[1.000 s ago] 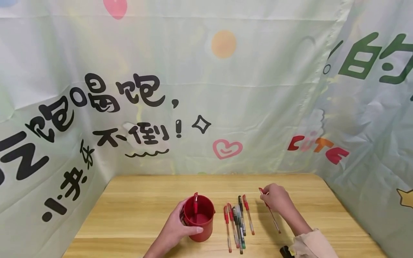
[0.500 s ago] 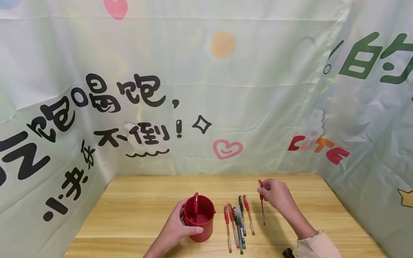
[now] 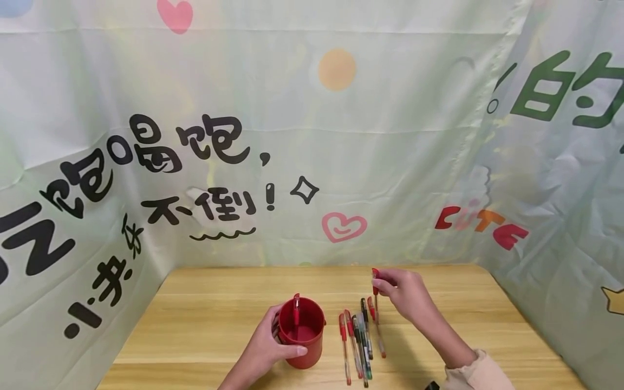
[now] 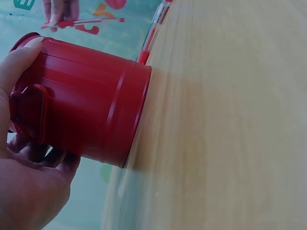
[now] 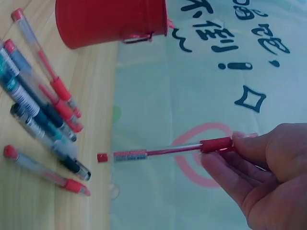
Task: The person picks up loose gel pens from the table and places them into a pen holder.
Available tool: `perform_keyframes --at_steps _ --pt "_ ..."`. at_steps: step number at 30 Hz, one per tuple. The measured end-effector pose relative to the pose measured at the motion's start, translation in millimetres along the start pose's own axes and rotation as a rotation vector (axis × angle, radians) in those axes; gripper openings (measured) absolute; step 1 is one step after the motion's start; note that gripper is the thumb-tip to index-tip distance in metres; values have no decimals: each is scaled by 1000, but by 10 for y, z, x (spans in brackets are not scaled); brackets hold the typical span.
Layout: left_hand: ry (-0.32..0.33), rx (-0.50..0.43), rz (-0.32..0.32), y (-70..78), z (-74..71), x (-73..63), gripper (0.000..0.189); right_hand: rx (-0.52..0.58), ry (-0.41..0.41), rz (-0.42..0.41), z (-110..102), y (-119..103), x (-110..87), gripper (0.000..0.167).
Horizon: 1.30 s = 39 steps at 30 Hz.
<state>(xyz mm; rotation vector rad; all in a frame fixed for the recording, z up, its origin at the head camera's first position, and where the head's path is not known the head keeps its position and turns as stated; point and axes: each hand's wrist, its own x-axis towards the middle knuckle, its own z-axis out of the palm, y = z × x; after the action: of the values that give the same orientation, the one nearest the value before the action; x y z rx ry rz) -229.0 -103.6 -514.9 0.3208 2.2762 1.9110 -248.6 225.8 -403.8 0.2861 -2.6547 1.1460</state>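
My left hand (image 3: 270,342) grips a red bucket (image 3: 312,352) standing upright on the table, its thumb on the near side. One red pen (image 3: 296,311) stands inside, its cap rising above the rim. My right hand (image 3: 407,292) pinches a second red pen (image 5: 172,150) by the capped end. That pen hangs nearly upright above the table, tip down, apart from the bucket. Below and left of it lies a bunch of pens (image 3: 359,344) with red, black and green parts. In the left wrist view, the bucket's side bracket (image 4: 31,110) shows between thumb and fingers.
The wooden table (image 3: 209,314) is bounded by a printed cloth (image 3: 390,162) at the back and sides. A small black object (image 3: 431,385) shows at the bottom edge beside the right sleeve (image 3: 480,371).
My right hand has lifted the red pen, swung it more upright and carried it left, over the rightmost lying pen. My left hand and the bucket have stayed in place.
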Motion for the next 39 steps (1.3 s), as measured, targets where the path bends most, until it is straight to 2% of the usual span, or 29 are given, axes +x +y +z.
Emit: perform_keyframes --at_steps 9,16,22,30,35,39 --pt "-3 2 5 -15 -12 0 96 -40 38 -72 62 -246 -1 13" --pt "-10 -8 6 -15 -24 9 95 31 48 -127 122 -449 -15 11" --pt "-12 -19 4 -10 -32 8 95 94 101 -221 216 -585 -9 12" --pt "-10 12 7 -11 -36 12 96 163 173 -401 359 -700 4 12" --pt "-15 22 3 -22 -38 17 94 235 126 -391 459 -743 -14 12" --pt "-19 10 16 -28 -34 9 92 220 70 -360 565 -737 -48 10"
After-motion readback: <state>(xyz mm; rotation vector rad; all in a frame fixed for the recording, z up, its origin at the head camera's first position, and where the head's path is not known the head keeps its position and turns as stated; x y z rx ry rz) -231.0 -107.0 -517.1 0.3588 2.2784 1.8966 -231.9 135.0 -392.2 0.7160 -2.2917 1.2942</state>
